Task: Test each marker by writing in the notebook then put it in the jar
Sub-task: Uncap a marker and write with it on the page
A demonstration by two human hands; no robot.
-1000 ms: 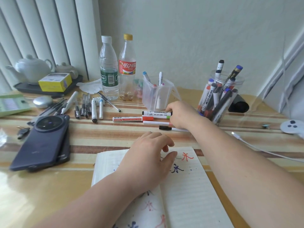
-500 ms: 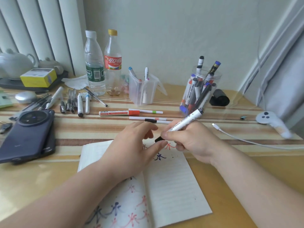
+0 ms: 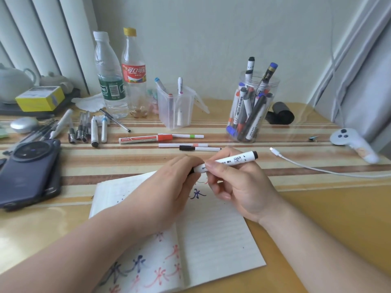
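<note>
Striped desk point(image 3: 317, 208) holds one open notebook point(image 3: 211, 229), over which left hand point(image 3: 169, 187) and right hand point(image 3: 239, 182) grip one marker point(image 3: 230, 160).

One head-worn view — looking forward and down, close over the table point(image 3: 317, 218) — toward the wall point(image 3: 211, 39).

The left hand point(image 3: 167, 187) hides the black end of the marker point(image 3: 229, 160).
</note>
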